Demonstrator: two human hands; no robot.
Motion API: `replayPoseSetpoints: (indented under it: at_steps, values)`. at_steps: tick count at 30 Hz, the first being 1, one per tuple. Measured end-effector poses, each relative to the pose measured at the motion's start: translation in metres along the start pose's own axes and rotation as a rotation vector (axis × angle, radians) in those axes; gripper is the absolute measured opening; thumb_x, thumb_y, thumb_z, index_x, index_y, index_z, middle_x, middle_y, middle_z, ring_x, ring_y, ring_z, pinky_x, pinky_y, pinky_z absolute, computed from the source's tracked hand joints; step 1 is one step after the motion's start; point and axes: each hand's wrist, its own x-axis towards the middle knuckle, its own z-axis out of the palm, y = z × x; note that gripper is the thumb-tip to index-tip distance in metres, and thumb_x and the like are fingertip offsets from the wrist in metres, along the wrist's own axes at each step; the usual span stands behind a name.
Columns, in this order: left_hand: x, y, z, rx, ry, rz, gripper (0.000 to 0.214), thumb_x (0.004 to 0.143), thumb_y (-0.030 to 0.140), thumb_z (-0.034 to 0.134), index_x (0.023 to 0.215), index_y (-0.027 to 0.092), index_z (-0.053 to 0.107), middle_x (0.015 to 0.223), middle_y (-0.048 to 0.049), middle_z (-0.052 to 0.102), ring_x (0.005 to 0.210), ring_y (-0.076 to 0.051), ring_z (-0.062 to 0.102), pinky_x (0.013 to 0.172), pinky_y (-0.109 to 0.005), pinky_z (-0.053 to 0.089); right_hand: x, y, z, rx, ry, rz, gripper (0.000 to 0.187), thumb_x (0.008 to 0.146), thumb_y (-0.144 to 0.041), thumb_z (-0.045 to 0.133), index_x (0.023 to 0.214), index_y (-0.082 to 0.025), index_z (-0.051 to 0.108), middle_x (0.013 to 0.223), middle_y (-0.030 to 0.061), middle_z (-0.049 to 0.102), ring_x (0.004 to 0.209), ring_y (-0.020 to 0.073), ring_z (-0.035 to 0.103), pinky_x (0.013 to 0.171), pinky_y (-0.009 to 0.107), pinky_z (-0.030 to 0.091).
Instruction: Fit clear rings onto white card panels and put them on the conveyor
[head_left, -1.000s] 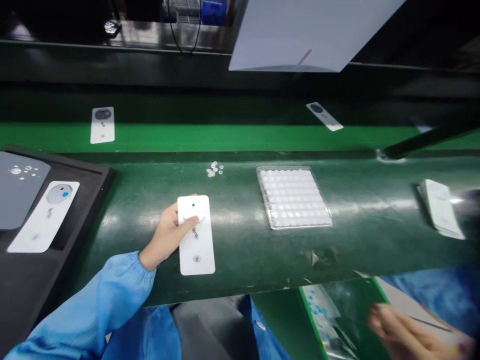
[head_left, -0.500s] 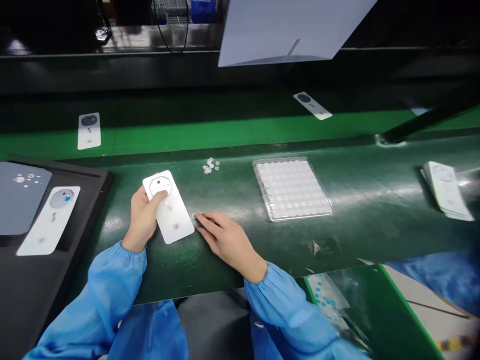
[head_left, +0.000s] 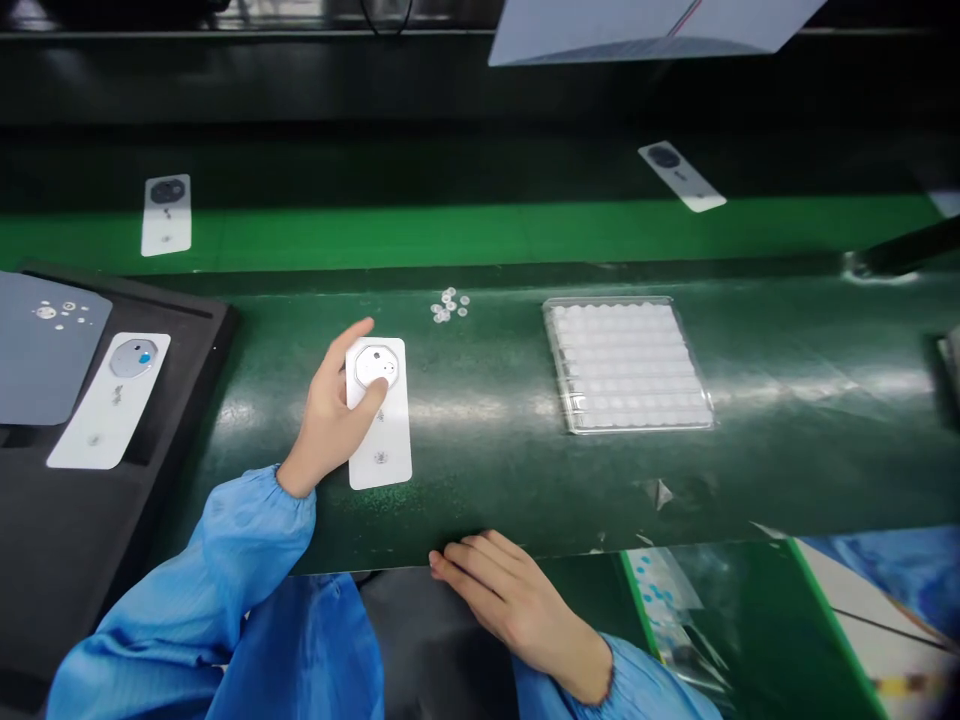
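My left hand (head_left: 336,420) is on a white phone back cover (head_left: 381,430) above the green worktop. The thumb presses on the cover's face just under its round camera area, the index finger stretches past the top left corner, and the other fingers are mostly hidden. My right hand (head_left: 517,600) rests at the worktop's front edge, its fingers stretched out side by side, nothing visible in it. Beyond the cover lies a small cluster of clear round discs (head_left: 450,306).
A clear tray (head_left: 630,368) with rows of white round pieces lies right of centre. At left, a black platform (head_left: 202,330) bears another cover (head_left: 112,405) and a grey sheet (head_left: 45,365). More covers (head_left: 166,215) lie on the green strip behind. A dark bar (head_left: 900,250) crosses at right.
My right hand has drawn back from beside the cover to the worktop's front edge. The cover has turned nearly straight, and my left index finger now stretches out past it. The camera view has shifted.
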Motion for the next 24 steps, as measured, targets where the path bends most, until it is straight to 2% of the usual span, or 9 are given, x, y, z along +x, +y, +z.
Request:
replayPoseSetpoints:
  at_steps: [2,4,7,11,14,16,19,21,24]
  values:
    - [0.000,0.000,0.001,0.101,-0.022,0.057,0.044,0.081,0.018,0.074,0.124,0.023,0.074,0.113,-0.0068,0.076,0.091,-0.024,0.072,0.085,-0.033,0.056,0.011,0.005,-0.005,0.217,0.040,0.150,0.021,0.106,-0.019,0.051,0.104,-0.019,0.071,0.090,0.0067,0.075,0.078,0.0176,0.069,0.069,0.030,0.054]
    - [-0.002,0.000,0.003,0.211,-0.083,0.129,0.021,0.084,0.017,0.072,0.101,0.020,0.083,0.109,-0.0065,0.078,0.100,-0.026,0.072,0.094,-0.034,0.054,0.029,0.015,-0.018,0.433,0.038,0.380,0.024,0.105,-0.028,0.054,0.089,-0.021,0.070,0.081,0.0044,0.073,0.072,0.0158,0.067,0.065,0.027,0.053]
    - [-0.010,0.000,0.006,0.328,-0.249,0.294,0.020,0.086,0.017,0.072,0.101,0.020,0.084,0.104,-0.0067,0.081,0.099,-0.025,0.075,0.093,-0.033,0.056,0.062,0.034,-0.045,0.587,-0.059,0.630,0.030,0.100,-0.041,0.062,0.079,-0.021,0.068,0.068,0.0006,0.069,0.062,0.0146,0.063,0.059,0.026,0.048]
    - [-0.019,-0.005,0.009,0.372,-0.436,0.547,0.021,0.084,0.022,0.080,0.106,0.022,0.083,0.099,-0.0051,0.082,0.081,-0.019,0.077,0.073,-0.025,0.059,0.094,0.049,-0.073,0.672,-0.192,0.688,0.037,0.094,-0.052,0.067,0.079,-0.018,0.069,0.061,-0.0005,0.065,0.057,0.0132,0.060,0.058,0.024,0.045]
    - [-0.021,-0.008,0.011,0.350,-0.491,0.585,0.014,0.090,0.022,0.076,0.101,0.024,0.083,0.099,-0.0032,0.082,0.083,-0.017,0.078,0.072,-0.023,0.058,0.103,0.049,-0.077,0.736,-0.203,0.703,0.039,0.090,-0.055,0.071,0.078,-0.018,0.069,0.059,-0.0011,0.063,0.058,0.0131,0.059,0.059,0.024,0.046]
    - [-0.021,-0.008,0.012,0.347,-0.472,0.565,0.011,0.090,0.022,0.076,0.098,0.024,0.083,0.098,-0.0024,0.082,0.083,-0.016,0.078,0.073,-0.023,0.058,0.103,0.047,-0.074,0.773,-0.163,0.738,0.041,0.086,-0.057,0.075,0.077,-0.017,0.070,0.060,-0.0007,0.063,0.056,0.0128,0.058,0.056,0.024,0.045]
    - [-0.021,-0.006,0.013,0.364,-0.415,0.517,0.006,0.088,0.022,0.077,0.091,0.023,0.083,0.084,0.0003,0.082,0.070,-0.013,0.074,0.067,-0.022,0.055,0.099,0.047,-0.067,0.870,-0.115,0.786,0.048,0.087,-0.063,0.070,0.077,-0.016,0.071,0.059,0.0009,0.063,0.048,0.0101,0.051,0.046,0.023,0.038]
    - [-0.022,-0.007,0.013,0.359,-0.399,0.511,0.005,0.088,0.023,0.078,0.087,0.022,0.083,0.080,0.0004,0.081,0.067,-0.013,0.073,0.064,-0.022,0.054,0.098,0.048,-0.064,0.957,-0.135,0.826,0.050,0.088,-0.064,0.067,0.078,-0.015,0.072,0.054,-0.0001,0.061,0.040,0.0074,0.043,0.041,0.022,0.031]
    - [-0.022,-0.012,0.012,0.336,-0.395,0.541,0.006,0.088,0.024,0.078,0.089,0.023,0.084,0.087,-0.0020,0.082,0.074,-0.015,0.076,0.065,-0.022,0.055,0.097,0.047,-0.064,1.042,-0.164,0.893,0.045,0.082,-0.059,0.077,0.078,-0.014,0.071,0.049,-0.0032,0.056,0.037,0.0055,0.037,0.039,0.021,0.026]
